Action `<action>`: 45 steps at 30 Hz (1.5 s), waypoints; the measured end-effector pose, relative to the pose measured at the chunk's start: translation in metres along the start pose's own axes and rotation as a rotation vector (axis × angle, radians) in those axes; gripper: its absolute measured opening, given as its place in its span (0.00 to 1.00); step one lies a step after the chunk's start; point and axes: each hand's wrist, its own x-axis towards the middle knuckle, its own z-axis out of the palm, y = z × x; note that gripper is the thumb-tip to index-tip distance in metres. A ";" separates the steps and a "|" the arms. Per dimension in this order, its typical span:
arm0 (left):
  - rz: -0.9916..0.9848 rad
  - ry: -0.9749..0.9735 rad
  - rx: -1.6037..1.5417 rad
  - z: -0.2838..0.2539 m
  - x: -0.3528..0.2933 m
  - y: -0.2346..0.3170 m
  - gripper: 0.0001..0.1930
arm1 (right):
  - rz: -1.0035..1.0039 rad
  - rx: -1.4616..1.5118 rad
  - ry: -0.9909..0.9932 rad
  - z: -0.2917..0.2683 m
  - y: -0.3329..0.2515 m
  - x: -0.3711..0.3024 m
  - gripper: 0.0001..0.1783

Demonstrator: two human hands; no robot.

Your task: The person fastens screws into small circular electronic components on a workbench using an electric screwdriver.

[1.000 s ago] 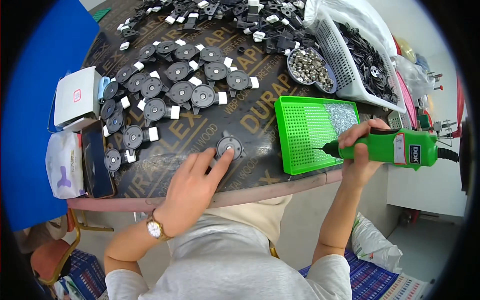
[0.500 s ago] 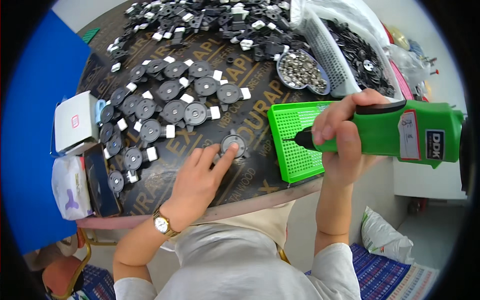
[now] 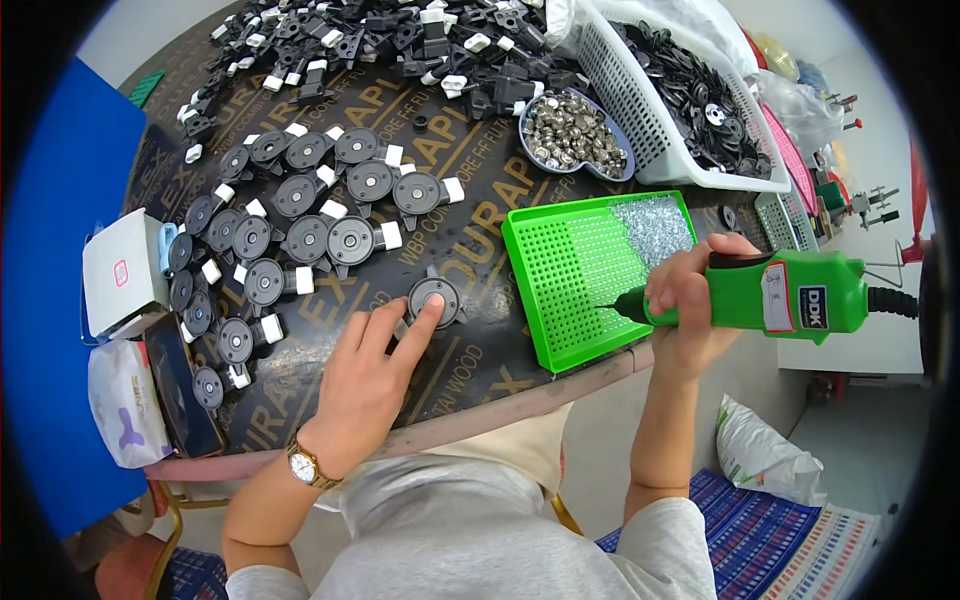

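On the dark tabletop, my left hand (image 3: 368,375) lies with its fingers stretched out. Its index fingertip rests on a round black plastic disc part (image 3: 435,302) with small holes and short side tabs. My right hand (image 3: 690,300) is wrapped round a green electric screwdriver (image 3: 765,292), held sideways with its black nose pointing left. The tip hovers over a green perforated tray (image 3: 535,300), whose far right corner holds a heap of small silvery screws (image 3: 655,228). Left of the disc part lie several similar black discs with white ends (image 3: 350,240).
Loose black parts with white ends (image 3: 400,45) cover the far tabletop. A blue dish of metal pieces (image 3: 575,135) stands beside a white basket (image 3: 640,120) of black parts. At left are a white box (image 3: 125,265), a tissue pack (image 3: 128,400) and a dark phone-like slab (image 3: 185,390).
The whole view has shifted, bringing the screws in the tray into sight. The screwdriver has moved rightward relative to the tray. My left index finger stays on the same disc part.
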 end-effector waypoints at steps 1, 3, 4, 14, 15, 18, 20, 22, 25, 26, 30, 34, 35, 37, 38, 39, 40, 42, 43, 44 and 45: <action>0.003 -0.004 -0.007 0.000 0.001 0.000 0.35 | 0.006 0.008 -0.001 -0.001 0.000 0.000 0.19; 0.011 0.001 -0.012 0.002 0.001 -0.002 0.35 | 0.012 0.012 0.005 -0.003 0.000 0.000 0.19; 0.011 0.012 -0.014 0.002 0.001 -0.002 0.35 | 0.019 0.032 0.009 -0.002 0.000 0.000 0.20; 0.038 0.046 -0.017 0.004 0.004 -0.001 0.32 | -0.048 0.194 -0.014 0.034 -0.014 0.021 0.22; 0.029 0.029 -0.019 0.003 0.003 -0.001 0.32 | -0.050 0.193 -0.017 0.035 -0.013 0.019 0.22; 0.007 0.007 -0.017 0.002 0.000 -0.003 0.32 | 0.011 0.086 -0.010 0.029 -0.011 0.014 0.21; -0.005 0.000 -0.021 0.002 0.000 -0.002 0.32 | 0.006 0.093 0.020 0.015 -0.006 0.009 0.20; 0.006 0.002 -0.013 0.002 0.000 -0.003 0.33 | 0.045 0.091 0.027 0.009 -0.008 0.005 0.20; 0.008 0.004 -0.007 0.003 0.000 -0.003 0.33 | 0.006 0.010 0.021 0.006 -0.004 0.000 0.18; 0.008 0.001 -0.009 0.003 0.000 -0.003 0.33 | 0.009 0.009 0.022 0.005 -0.003 0.000 0.18; 0.011 0.003 -0.008 0.004 0.001 -0.004 0.33 | -0.001 0.003 -0.010 0.002 0.000 0.000 0.18; 0.003 -0.006 -0.011 0.003 0.002 -0.002 0.34 | 0.034 0.009 0.015 0.000 -0.001 -0.002 0.19; 0.005 -0.009 -0.012 0.004 0.002 -0.002 0.34 | 0.035 0.007 0.017 0.000 -0.002 -0.002 0.19; 0.002 -0.001 -0.011 0.004 0.002 -0.003 0.34 | 0.024 -0.014 0.016 0.002 -0.001 -0.001 0.20; 0.003 -0.003 -0.013 0.005 0.002 -0.003 0.34 | 0.026 -0.016 0.018 0.002 -0.001 -0.002 0.20; 0.006 0.002 -0.015 0.005 0.002 -0.003 0.35 | 0.035 0.001 0.017 0.001 -0.001 -0.002 0.20; 0.007 0.008 -0.014 0.004 0.002 -0.003 0.35 | 0.042 0.021 0.015 0.001 -0.001 -0.002 0.20; 0.008 0.004 -0.014 0.003 0.003 -0.002 0.34 | 0.011 0.014 0.009 0.001 0.000 -0.001 0.21; 0.009 0.001 -0.016 0.003 0.003 -0.002 0.34 | -0.020 0.005 0.003 0.002 0.000 -0.001 0.22; 0.007 0.001 -0.015 0.002 0.003 -0.002 0.34 | -0.023 0.003 0.017 0.003 -0.002 0.000 0.22; 0.011 0.001 0.004 0.002 0.002 -0.002 0.33 | -0.026 0.002 0.031 0.004 -0.006 0.003 0.23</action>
